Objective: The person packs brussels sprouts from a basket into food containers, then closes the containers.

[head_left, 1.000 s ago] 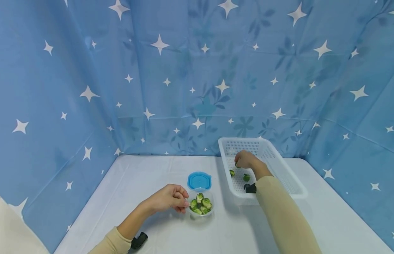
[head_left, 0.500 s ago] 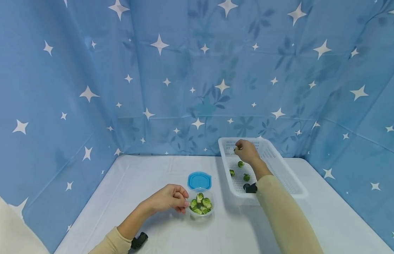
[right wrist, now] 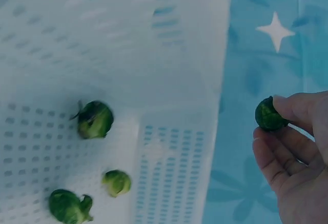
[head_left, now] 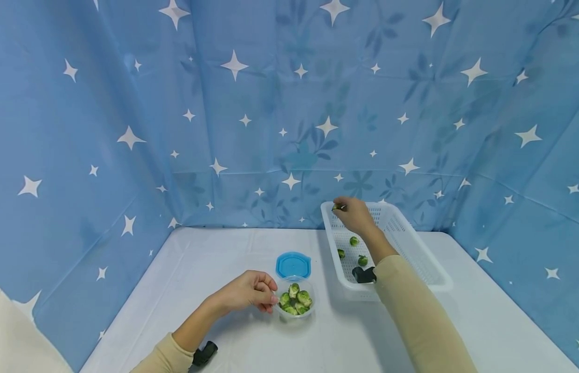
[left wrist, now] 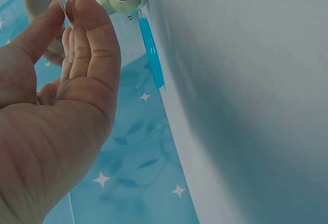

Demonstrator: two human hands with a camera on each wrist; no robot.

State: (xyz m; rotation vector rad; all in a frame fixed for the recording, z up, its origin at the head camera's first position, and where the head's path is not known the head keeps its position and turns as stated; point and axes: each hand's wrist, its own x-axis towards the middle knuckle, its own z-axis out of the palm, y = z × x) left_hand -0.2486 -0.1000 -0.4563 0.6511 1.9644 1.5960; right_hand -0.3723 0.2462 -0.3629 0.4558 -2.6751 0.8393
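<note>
My right hand (head_left: 356,215) pinches a Brussels sprout (right wrist: 269,115) between thumb and fingers. It is held over the far left corner of a white perforated basket (head_left: 424,246), at rim height. Inside the basket lie three more sprouts, one (right wrist: 95,119) of them dark and ragged in the right wrist view. My left hand (head_left: 249,291) pinches the left rim of a small clear plastic container (head_left: 312,292) between thumb and index finger. Several trimmed sprouts (head_left: 294,299) fill the container, and a pale cut end shows in the left wrist view.
A blue lid (head_left: 293,265) lies on the white table (head_left: 242,342) just behind the container. The basket stands to the right, close to the blue star-patterned curtain (head_left: 252,134). Black devices (head_left: 205,353) show at both wrists.
My right hand has risen from the basket floor with a sprout and moved up and left to the far rim. The left hand and container have stayed in place.
</note>
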